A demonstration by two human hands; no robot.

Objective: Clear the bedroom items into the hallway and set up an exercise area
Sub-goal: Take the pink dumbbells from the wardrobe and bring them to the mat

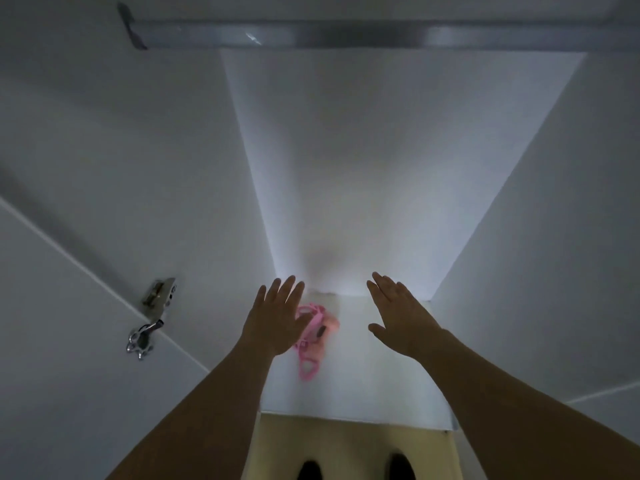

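Observation:
A pink, strap-like item (311, 341) with loops lies on the white floor of an open wardrobe compartment (363, 382); it is blurred. My left hand (277, 317) reaches in with fingers straight and spread, just left of the pink item and partly covering it. My right hand (398, 313) is also stretched out flat inside the compartment, well to the right of the item, holding nothing.
White wardrobe walls close in on the left and right. A metal hanging rail (346, 36) runs across the top. The open door on the left carries a chrome hinge (152, 317). Beige floor and my two dark shoes (353, 469) show below the compartment edge.

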